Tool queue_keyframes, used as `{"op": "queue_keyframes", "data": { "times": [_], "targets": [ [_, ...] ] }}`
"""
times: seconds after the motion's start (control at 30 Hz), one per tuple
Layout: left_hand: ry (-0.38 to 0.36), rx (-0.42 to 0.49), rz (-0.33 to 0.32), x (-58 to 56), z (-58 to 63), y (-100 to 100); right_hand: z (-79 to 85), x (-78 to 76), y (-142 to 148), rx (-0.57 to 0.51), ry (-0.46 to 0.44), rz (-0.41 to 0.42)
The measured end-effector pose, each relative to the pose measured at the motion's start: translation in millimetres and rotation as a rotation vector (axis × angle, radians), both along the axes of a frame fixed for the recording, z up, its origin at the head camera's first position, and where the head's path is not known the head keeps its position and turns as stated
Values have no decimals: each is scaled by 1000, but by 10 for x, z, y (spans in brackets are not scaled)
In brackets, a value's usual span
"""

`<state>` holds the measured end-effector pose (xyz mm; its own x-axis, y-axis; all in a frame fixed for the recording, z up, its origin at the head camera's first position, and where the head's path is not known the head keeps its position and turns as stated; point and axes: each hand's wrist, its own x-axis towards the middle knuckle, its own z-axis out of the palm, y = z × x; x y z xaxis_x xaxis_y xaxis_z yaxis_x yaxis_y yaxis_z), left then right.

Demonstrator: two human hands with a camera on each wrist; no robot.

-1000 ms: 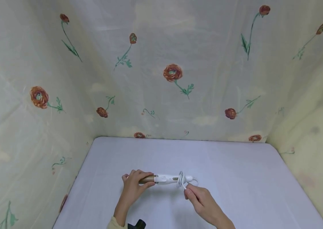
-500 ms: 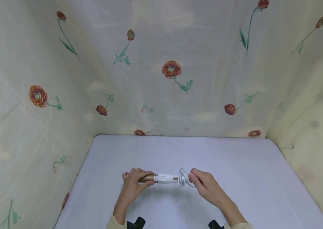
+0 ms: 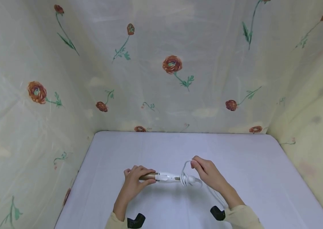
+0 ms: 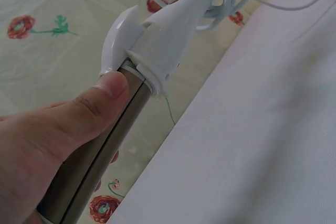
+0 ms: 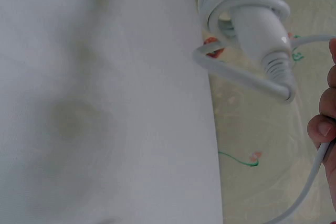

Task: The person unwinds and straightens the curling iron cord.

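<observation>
A curling iron (image 3: 165,177) with a white handle and a brownish-gold barrel (image 4: 105,153) is held level above the table. My left hand (image 3: 134,183) grips the barrel, its thumb (image 4: 105,95) lying along the metal beside the white clamp lever (image 4: 119,38). White cord (image 5: 247,1) is wound in several loops around the handle near its tail end. Up and to the right of those loops, my right hand (image 3: 210,173) pinches the cord between thumb and curled fingers. From that hand a free length of cord (image 5: 302,198) trails down toward the sleeve.
The white-covered table (image 3: 235,159) spreads beneath both hands. Flower-printed curtains (image 3: 138,79) enclose its back and sides. A black strap mount (image 3: 136,221) shows at the left wrist, and another black mount (image 3: 217,213) at the right.
My right hand has moved right and then up, drawing a strand of cord out from the coil. The left hand keeps its hold on the barrel. The view has tilted slightly downward.
</observation>
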<state>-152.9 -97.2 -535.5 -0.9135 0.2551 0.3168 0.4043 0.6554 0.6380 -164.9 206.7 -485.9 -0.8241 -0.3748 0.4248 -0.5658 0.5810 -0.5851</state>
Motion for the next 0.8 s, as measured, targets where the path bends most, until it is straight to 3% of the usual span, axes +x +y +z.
{"op": "queue_keyframes", "data": {
  "times": [0.17, 0.43, 0.8],
  "targets": [
    [-13, 13, -31, 7, -6, -9, -105, -117, 20, 2, -53, -3],
    [9, 27, -42, 1, 10, -27, -349, -209, 24, 14, -214, -15],
    [16, 47, -40, -11, -12, -10, -625, -233, -11, -21, -343, 82]
  ]
}}
